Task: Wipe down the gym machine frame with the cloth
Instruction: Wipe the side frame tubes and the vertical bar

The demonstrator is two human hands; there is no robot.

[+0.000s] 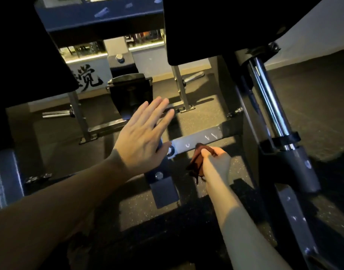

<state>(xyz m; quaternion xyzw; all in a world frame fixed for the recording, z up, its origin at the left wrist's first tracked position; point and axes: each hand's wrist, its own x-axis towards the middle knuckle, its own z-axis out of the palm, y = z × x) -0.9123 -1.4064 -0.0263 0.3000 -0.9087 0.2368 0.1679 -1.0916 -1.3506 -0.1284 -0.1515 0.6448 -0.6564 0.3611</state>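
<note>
A low grey crossbar (208, 136) of the gym machine frame runs near the floor, with pale scuff marks on its top face. My right hand (216, 158) grips a dark reddish-brown cloth (196, 164) and holds it against the bar's near edge; part of the cloth hangs down beside my wrist. My left hand (142, 135) hovers flat above the bar's left end, fingers straight and together, holding nothing. It hides the bar's bolted joint in part.
A chrome guide rod (272, 106) in a black sleeve slants down on the right. Black pads (206, 30) overhang from above. A blue bracket (163, 190) with bolts sits below my left hand. Behind stand a weight bench base (132, 94) and speckled rubber floor (313, 114).
</note>
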